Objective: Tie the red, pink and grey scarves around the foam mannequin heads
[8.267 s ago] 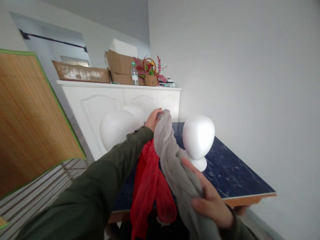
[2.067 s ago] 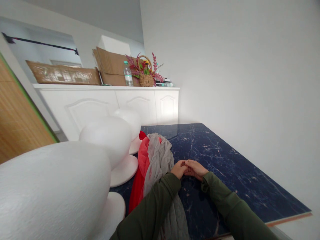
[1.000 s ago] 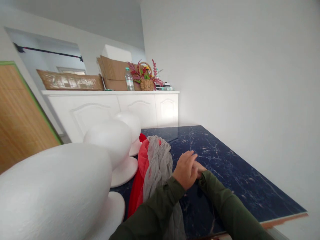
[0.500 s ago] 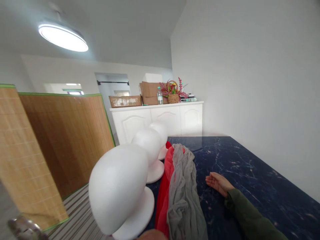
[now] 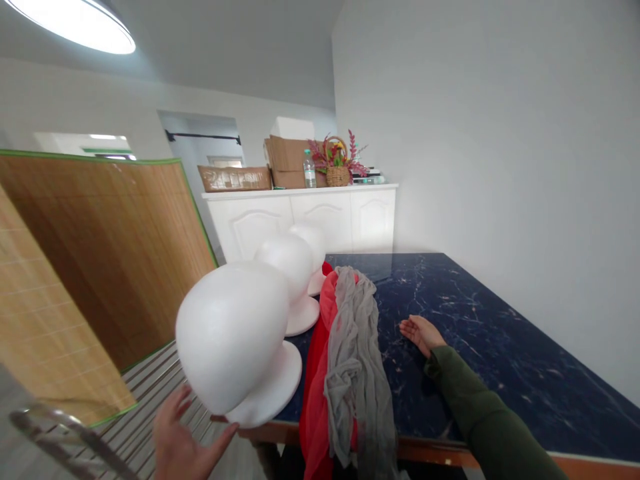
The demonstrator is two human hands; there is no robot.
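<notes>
Three white foam mannequin heads stand in a row along the left side of the dark marbled table. The nearest head is largest in view; a second head and a third head stand behind it. My left hand is beside the nearest head, thumb and fingers spread, with the thumb by its base. Right of the heads lie a red scarf and a grey scarf, both hanging over the front edge. My right hand hovers over or rests on the table, fingers extended, holding nothing.
A white cabinet at the back carries cardboard boxes, a plastic bottle and a flower basket. Bamboo screens stand at left, near a metal slatted rack. A wall borders the right.
My left hand has come up from the bottom edge to the nearest head's left side, opening. The view has tilted down, showing the table's front edge. My right hand keeps its pose.
</notes>
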